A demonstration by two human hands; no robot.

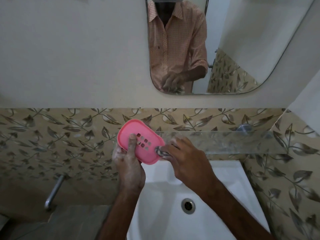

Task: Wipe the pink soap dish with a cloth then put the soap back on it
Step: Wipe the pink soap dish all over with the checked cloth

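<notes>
Pink soap dish (141,142) at frame centre: I see the left hand (128,163) gripping it, thumb on its face; the right hand (187,161) has its fingers (173,148) curled tightly around a cloth (160,151) touching its right end.

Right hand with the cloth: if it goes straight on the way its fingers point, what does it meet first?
The pink soap dish. The right hand points left, and its cloth already seems to touch the dish's right end. Beyond that is the left hand gripping the dish.

A white sink (233,187) with its drain (188,206) sits below a glass shelf (242,141) and mirror (242,49).
</notes>
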